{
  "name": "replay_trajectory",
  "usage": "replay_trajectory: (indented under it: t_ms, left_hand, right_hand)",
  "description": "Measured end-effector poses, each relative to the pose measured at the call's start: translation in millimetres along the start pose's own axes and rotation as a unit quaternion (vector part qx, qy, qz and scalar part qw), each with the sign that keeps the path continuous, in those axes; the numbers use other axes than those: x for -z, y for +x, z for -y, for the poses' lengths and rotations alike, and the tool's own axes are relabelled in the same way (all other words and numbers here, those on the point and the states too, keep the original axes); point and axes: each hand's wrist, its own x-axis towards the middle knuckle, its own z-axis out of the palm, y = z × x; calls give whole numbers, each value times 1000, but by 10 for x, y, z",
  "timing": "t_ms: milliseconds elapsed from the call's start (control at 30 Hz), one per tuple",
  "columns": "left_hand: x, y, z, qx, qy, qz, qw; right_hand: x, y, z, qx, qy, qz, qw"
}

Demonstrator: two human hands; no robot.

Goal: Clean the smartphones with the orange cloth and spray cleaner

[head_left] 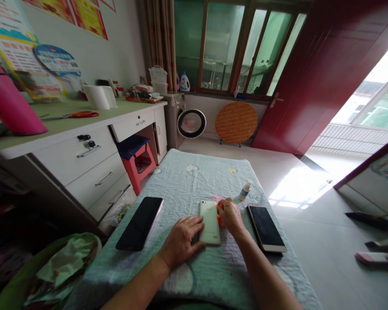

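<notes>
A white smartphone [209, 226] lies back side up on the light blue quilted cloth [194, 181]. My left hand [183, 239] holds it at its left edge, fingertips near the upper side and thumb by the lower corner. In my right hand [230, 214] is a bunched orange cloth [220, 215], pressed against the phone's upper right edge; much of the cloth is hidden under the fingers. Just beyond that hand stands a small spray bottle [245, 191] with a white cap. Two more smartphones flank my hands: a black one [140, 224] on the left and a gold-framed one [267, 227] on the right.
On the left stands a desk [84, 163] with drawers, bearing a pink bottle [11, 101], scissors [84, 114] and a paper roll [98, 97]. A red stool [139, 165] is tucked beneath. A waste basket [93, 249] sits at lower left. Behind are a washing machine [174, 116] and a red door [304, 77].
</notes>
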Motion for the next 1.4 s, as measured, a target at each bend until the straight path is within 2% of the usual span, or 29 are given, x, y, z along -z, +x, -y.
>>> replay_trajectory:
  t_ms: [200,367,567,767,900,1067,1267,1400]
  left_hand:
    - [-4,3,11,-5,3,2,1000]
    - [-12,5,-1,1,12,7,1000]
    - [-52,-9,-5,10,23,-12,1000]
    - [-78,-18,6,6,25,-22,999]
    - [-62,-12,-2,13,24,-16,999]
    - [-43,-7,13,20,9,-4,1000]
    - [-30,-8,35,18,-10,1,1000]
    - [-4,11,19,23,-26,9,999]
  right_hand:
    - [4,-196,12,7,-1,25,1000]
    - [70,-479,21,8,19,47,999]
    - [148,-817,53,13,50,77,996]
    - [235,-1027,80,14,78,112,991]
    - [316,-1061,101,25,126,141,982]
    - [350,-1014,107,90,172,141,971]
    - [217,-1001,114,114,92,136,980]
    - [124,-988,205,144,18,129,981]
